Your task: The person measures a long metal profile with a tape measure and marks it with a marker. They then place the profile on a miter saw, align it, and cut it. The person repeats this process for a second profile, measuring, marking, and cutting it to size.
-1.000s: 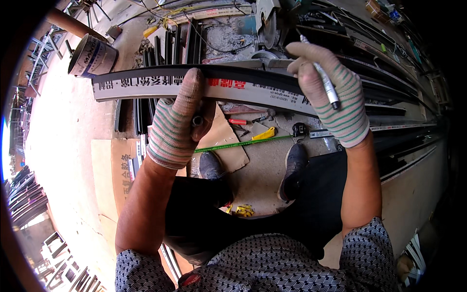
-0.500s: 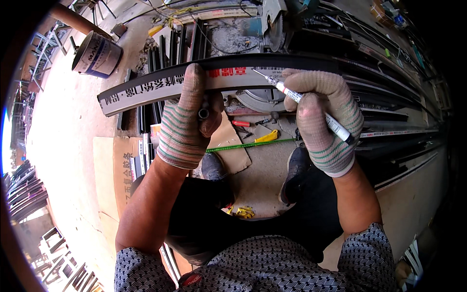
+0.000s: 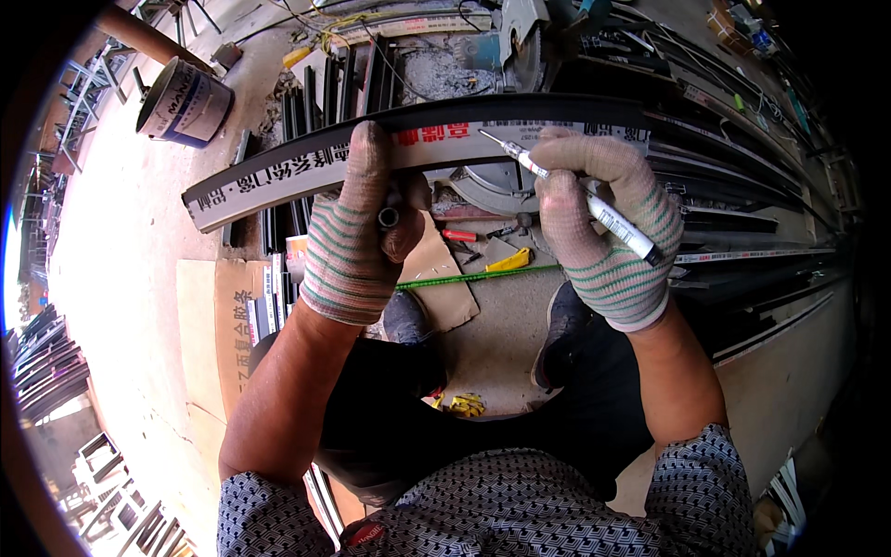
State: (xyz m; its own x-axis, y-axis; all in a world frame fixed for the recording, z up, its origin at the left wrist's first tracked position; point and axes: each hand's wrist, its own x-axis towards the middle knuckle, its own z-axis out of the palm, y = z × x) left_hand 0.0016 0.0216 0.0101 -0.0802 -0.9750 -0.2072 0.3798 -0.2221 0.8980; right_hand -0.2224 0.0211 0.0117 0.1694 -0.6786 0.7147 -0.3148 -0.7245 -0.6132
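Note:
A long dark metal profile (image 3: 269, 190) with a printed white film on its face spans the view in front of me, its left end lower. My left hand (image 3: 345, 246), in a striped knit glove, grips it from below with the thumb upright across the film. A small dark tube end (image 3: 388, 217), perhaps a pen cap, pokes out between that hand's fingers. In my gloved right hand (image 3: 640, 200) is a white paint marker (image 3: 613, 226), pinched between thumb and fingers. Its thin tip points up and left over the film; whether it touches is unclear.
A mitre saw (image 3: 522, 51) stands beyond the profile. More dark profiles (image 3: 733, 176) lie at the right. A bucket (image 3: 186, 104) sits far left, a cardboard sheet (image 3: 209, 325) nearer. Between my feet and the saw lie a yellow-handled tool (image 3: 509, 260) and a green strip (image 3: 478, 276).
My right hand and the marker have shifted slightly left and turned a little. The profile has tilted slightly, its left end lower and its right part higher. Both grips are kept.

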